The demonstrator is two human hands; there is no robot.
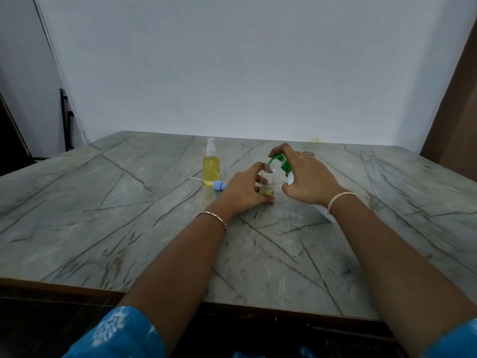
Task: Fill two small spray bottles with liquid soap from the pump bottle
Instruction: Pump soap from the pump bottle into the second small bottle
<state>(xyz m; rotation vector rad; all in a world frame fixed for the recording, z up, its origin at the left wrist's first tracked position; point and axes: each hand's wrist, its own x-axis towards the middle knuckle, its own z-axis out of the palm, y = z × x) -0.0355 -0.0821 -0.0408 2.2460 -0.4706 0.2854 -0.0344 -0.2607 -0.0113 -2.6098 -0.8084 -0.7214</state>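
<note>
Between both hands, clear spray bottle (267, 180) gripped by left hand (244, 189), pump bottle (285, 165) clasped by right hand (308, 177) — spout (274, 159) held at its mouth.

2 small clear spray bottles. bottle 1 (211, 167): upright, nearly full of yellow soap, white sprayer fitted. bottle 2 (268, 182): upright, neck open, thin yellow layer at the bottom, gripped by left hand (244, 191). blue sprayer cap (220, 185) with white dip tube lies flat just beside bottle 1's base. pump bottle (286, 166): white body, green pump, tilted, spout at bottle 2's neck, held by right hand (309, 177).
</note>
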